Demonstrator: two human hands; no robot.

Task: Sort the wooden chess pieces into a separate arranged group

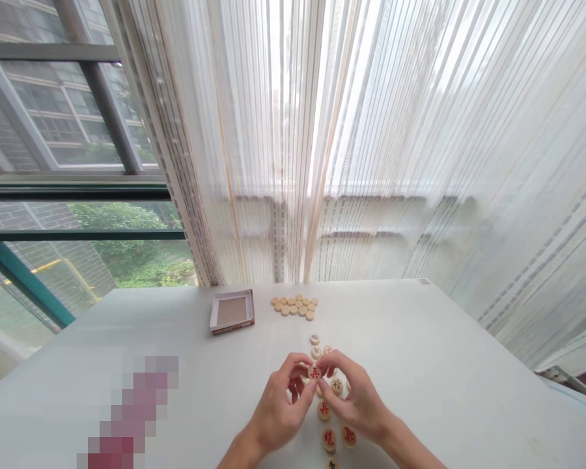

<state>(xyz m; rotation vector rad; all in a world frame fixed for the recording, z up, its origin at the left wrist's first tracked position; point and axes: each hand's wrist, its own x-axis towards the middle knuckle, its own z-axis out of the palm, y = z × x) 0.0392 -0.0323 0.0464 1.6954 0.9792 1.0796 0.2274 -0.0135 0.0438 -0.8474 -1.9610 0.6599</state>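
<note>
A round wooden Chinese chess piece with a red character (314,372) is held up between both hands, its face toward me. My left hand (284,398) pinches it from the left with thumb and fingertips. From the right, my right hand (355,394) grips its edge the same way. Beneath and around the hands lie more pieces, such as a black-marked piece (336,385) by my right fingers. Nearer to me are a red-marked piece (324,410) and two others (329,440). Some pieces are partly hidden by my hands.
A shallow open box (232,311) lies at the table's back left. Beside it, several plain-faced pieces (293,306) sit grouped on the white table (444,365). A sheer striped curtain (293,143) hangs behind. A pixelated reddish patch covers something at front left.
</note>
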